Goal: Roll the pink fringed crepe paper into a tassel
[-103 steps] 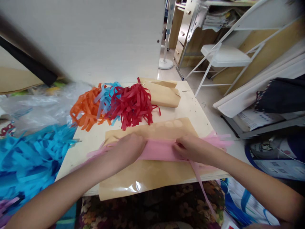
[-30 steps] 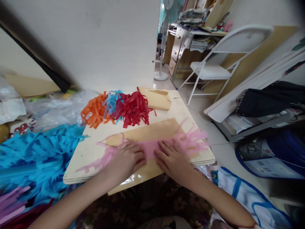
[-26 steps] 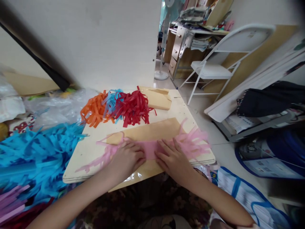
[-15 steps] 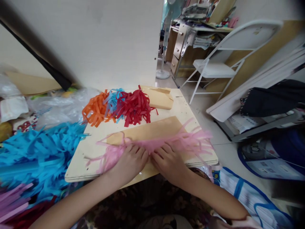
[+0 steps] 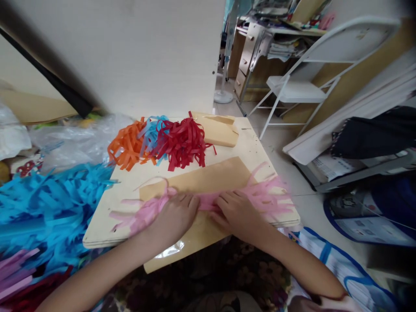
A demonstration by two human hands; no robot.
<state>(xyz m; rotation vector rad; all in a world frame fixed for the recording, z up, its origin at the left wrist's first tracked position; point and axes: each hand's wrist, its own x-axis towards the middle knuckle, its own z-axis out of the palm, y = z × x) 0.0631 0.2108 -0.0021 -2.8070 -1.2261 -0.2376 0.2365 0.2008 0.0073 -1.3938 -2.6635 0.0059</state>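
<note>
Pink fringed paper (image 5: 207, 201) lies rolled in a band across a sheet of brown paper (image 5: 211, 175), its loose strips fanning out at both ends. My left hand (image 5: 180, 212) presses on the band with curled fingers, left of its middle. On the other side, my right hand (image 5: 238, 212) grips the band, thumb below and fingers on top. Between the hands a short stretch of pink shows. Under them is a pale wooden board (image 5: 112, 190); the brown sheet hangs over its near edge, with a shiny clear patch (image 5: 170, 250) on it.
Orange (image 5: 130, 145), light blue (image 5: 154, 132) and red paper tassels (image 5: 183, 143) sit at the board's back, beside folded brown paper (image 5: 221, 132). A big blue fringed pile (image 5: 55, 203) is at the left. A white folding chair (image 5: 299, 89) stands back right.
My hands have moved slightly apart, baring more of the pink band between them. More of the brown sheet now shows over the near edge. The view has shifted a little.
</note>
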